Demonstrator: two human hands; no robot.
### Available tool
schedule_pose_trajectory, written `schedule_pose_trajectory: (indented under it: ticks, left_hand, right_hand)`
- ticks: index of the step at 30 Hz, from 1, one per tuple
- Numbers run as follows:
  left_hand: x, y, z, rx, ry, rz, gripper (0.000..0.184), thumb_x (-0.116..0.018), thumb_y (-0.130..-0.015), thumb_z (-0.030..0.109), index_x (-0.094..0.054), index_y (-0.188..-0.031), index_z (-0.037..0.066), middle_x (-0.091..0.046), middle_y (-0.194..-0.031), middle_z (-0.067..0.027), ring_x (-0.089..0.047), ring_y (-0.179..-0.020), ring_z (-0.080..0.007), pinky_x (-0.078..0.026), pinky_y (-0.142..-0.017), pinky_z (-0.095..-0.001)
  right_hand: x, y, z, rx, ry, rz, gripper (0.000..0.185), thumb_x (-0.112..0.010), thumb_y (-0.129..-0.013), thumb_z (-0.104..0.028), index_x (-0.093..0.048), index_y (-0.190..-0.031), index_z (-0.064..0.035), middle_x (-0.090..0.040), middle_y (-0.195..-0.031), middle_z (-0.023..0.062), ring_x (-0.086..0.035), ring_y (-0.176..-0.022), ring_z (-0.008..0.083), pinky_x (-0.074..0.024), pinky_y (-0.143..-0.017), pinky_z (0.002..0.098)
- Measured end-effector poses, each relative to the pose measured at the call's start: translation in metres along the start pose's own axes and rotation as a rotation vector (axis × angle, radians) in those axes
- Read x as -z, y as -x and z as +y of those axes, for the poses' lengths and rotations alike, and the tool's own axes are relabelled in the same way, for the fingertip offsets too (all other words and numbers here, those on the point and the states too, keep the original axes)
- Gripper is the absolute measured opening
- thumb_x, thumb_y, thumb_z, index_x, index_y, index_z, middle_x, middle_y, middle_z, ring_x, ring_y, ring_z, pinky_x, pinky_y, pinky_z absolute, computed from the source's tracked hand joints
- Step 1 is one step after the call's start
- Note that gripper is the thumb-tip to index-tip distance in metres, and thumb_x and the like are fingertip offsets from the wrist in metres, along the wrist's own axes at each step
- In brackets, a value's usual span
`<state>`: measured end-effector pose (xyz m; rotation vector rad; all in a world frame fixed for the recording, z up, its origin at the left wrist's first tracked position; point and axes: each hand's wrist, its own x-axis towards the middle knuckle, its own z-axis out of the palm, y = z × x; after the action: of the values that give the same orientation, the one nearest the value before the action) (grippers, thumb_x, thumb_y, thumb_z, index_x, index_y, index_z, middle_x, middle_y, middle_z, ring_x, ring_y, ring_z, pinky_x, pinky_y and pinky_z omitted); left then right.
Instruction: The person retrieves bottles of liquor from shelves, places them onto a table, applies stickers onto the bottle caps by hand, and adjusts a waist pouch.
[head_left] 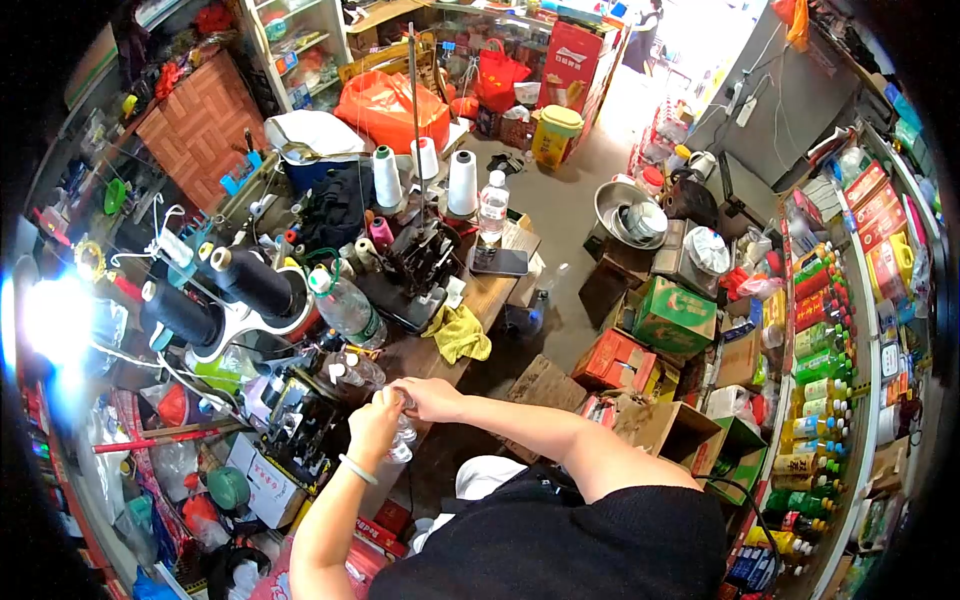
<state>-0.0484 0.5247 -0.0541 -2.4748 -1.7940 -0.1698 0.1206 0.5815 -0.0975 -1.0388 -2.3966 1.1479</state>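
Both my hands meet over a clear plastic bottle [401, 443] at the front edge of the wooden table [487, 292]. Closed around its upper part is my left hand [374, 428], with a pale bangle on the wrist. From the other side my right hand [432, 399] is closed at the bottle's top; the cap is hidden by the fingers. Just behind stand small clear bottles [358, 368]. A black sewing machine [300, 423] is left of my hands. Farther back lie a yellow cloth [459, 333] and a large clear bottle [347, 308] with a green cap.
Black thread cones [252, 283] stand on a white holder at left, white cones [462, 184] at the back. A phone [498, 261] lies beside a water bottle [492, 207]. Cardboard boxes [613, 361] crowd the floor at right, before shelves of drink bottles [815, 390].
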Motion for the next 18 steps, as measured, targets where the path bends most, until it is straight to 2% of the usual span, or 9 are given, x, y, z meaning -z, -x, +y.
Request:
schedule_pose_trajectory:
  ticks: [2, 4, 5, 8, 9, 13, 18]
  left_hand:
    - [-0.007, -0.008, -0.003, -0.005, 0.027, -0.012, 0.037, -0.061, -0.092, 0.044, -0.051, -0.096, 0.008, -0.062, -0.074, -0.0072, -0.065, -0.052, -0.0232, -0.051, -0.044, -0.0341]
    - [-0.007, -0.015, -0.006, 0.018, -0.039, -0.051, 0.046, -0.061, -0.089, 0.052, -0.051, -0.098, 0.008, -0.063, -0.076, -0.0078, -0.066, -0.055, -0.0222, -0.051, -0.045, -0.0332]
    - [-0.014, -0.016, -0.008, 0.037, -0.055, -0.026, 0.050, -0.062, -0.085, 0.057, -0.053, -0.101, 0.011, -0.061, -0.078, -0.0034, -0.065, -0.055, -0.0194, -0.051, -0.044, -0.0329]
    - [-0.022, -0.019, -0.017, -0.021, -0.099, -0.052, 0.046, -0.064, -0.084, 0.054, -0.053, -0.099, 0.013, -0.057, -0.076, -0.0021, -0.064, -0.054, -0.0187, -0.051, -0.044, -0.0328]
    - [-0.026, -0.020, -0.020, -0.048, -0.079, -0.020, 0.041, -0.065, -0.084, 0.052, -0.052, -0.092, 0.014, -0.054, -0.074, -0.0009, -0.063, -0.054, -0.0181, -0.051, -0.044, -0.0329]
    - [-0.032, -0.019, -0.027, -0.053, -0.077, 0.007, 0.038, -0.065, -0.086, 0.050, -0.051, -0.084, 0.015, -0.053, -0.074, -0.0010, -0.062, -0.055, -0.0175, -0.051, -0.046, -0.0326]
    - [-0.032, -0.017, -0.030, -0.068, -0.117, 0.053, 0.035, -0.064, -0.087, 0.048, -0.053, -0.083, 0.016, -0.053, -0.074, -0.0004, -0.062, -0.056, -0.0164, -0.050, -0.046, -0.0326]
  right_hand:
    - [0.001, -0.004, 0.009, 0.029, -0.011, 0.039, 0.058, -0.073, -0.079, -0.027, -0.050, -0.129, -0.0114, -0.064, -0.118, 0.0160, -0.065, -0.096, 0.0406, -0.0542, -0.080, 0.0478]
    - [-0.001, -0.009, 0.015, -0.114, 0.005, 0.032, 0.052, -0.072, -0.080, -0.027, -0.051, -0.124, -0.0080, -0.064, -0.116, 0.0185, -0.065, -0.096, 0.0407, -0.0538, -0.081, 0.0486]
    - [-0.005, -0.012, 0.020, -0.115, -0.011, 0.090, 0.045, -0.070, -0.082, -0.027, -0.052, -0.117, -0.0052, -0.064, -0.110, 0.0207, -0.065, -0.096, 0.0412, -0.0535, -0.079, 0.0493]
    - [-0.004, -0.021, 0.028, -0.195, -0.041, 0.133, 0.048, -0.073, -0.080, -0.026, -0.052, -0.118, -0.0075, -0.065, -0.110, 0.0189, -0.065, -0.096, 0.0405, -0.0534, -0.079, 0.0477]
    - [-0.004, -0.024, 0.028, -0.181, -0.027, 0.196, 0.045, -0.072, -0.082, -0.028, -0.053, -0.116, -0.0070, -0.065, -0.108, 0.0193, -0.065, -0.093, 0.0407, -0.0535, -0.076, 0.0480]
    - [0.001, -0.045, 0.024, -0.190, 0.011, 0.274, 0.039, -0.070, -0.084, -0.026, -0.054, -0.113, -0.0066, -0.065, -0.106, 0.0193, -0.065, -0.092, 0.0401, -0.0531, -0.074, 0.0483]
    - [0.001, -0.074, 0.031, -0.149, -0.005, 0.318, 0.043, -0.072, -0.081, -0.026, -0.053, -0.114, -0.0061, -0.065, -0.106, 0.0197, -0.065, -0.094, 0.0399, -0.0531, -0.077, 0.0471]
